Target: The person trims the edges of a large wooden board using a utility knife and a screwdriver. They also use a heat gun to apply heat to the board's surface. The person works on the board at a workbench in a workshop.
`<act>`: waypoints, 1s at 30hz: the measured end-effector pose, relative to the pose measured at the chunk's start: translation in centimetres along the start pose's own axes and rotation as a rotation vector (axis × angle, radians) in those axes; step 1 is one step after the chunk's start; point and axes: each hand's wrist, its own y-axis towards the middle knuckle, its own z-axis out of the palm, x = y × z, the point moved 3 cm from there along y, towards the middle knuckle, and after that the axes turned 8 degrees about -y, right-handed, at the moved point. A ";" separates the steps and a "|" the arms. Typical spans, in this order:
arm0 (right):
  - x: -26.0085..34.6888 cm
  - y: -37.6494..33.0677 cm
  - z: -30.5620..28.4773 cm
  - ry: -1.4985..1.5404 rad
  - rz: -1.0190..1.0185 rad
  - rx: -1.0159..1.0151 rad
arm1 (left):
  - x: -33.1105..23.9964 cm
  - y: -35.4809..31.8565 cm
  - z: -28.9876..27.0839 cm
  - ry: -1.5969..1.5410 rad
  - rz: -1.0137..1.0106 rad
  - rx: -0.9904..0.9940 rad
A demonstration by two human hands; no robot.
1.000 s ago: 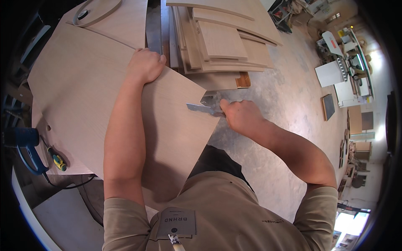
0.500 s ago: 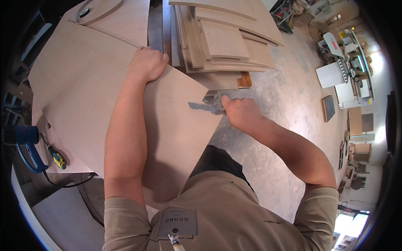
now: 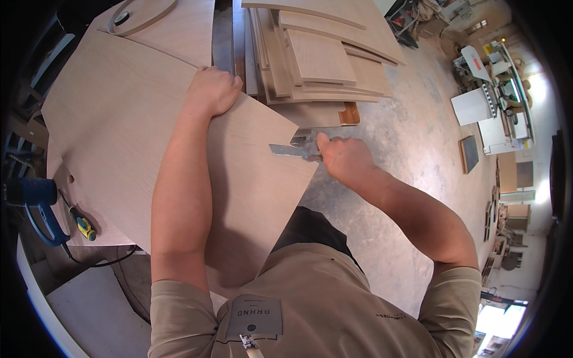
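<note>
A large light wooden board (image 3: 125,119) lies in front of me, with a notch cut into its right-hand edge. My left hand (image 3: 213,90) is closed over the far edge of the board, its fingers curled around it. In my right hand (image 3: 346,160) is a utility knife (image 3: 287,150) with a wide, flat, slant-tipped metal blade. The blade points left and lies at the notch, over the board's surface. My fist hides most of the knife's handle.
Stacked wooden panels (image 3: 319,56) stand beyond the board. At the left are a blue heat gun (image 3: 31,194) and a yellow-green screwdriver (image 3: 85,228). A curved wooden strip (image 3: 146,27) rests at the far left. Workshop machines (image 3: 498,98) stand along the right side.
The knife and my right hand have shifted very slightly, and the blade's angle has changed a little. My left hand keeps its hold on the board.
</note>
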 end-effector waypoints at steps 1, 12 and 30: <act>0.1 -0.1 0.1 0.004 0.004 -0.015 | 0.0 0.0 0.0 0.005 -0.001 -0.001; 0.7 -0.5 0.0 0.025 0.092 0.077 | -0.1 0.1 0.0 0.009 -0.028 0.021; 2.3 -0.6 -1.8 0.116 0.310 0.316 | 0.9 0.5 1.1 0.070 0.099 -0.050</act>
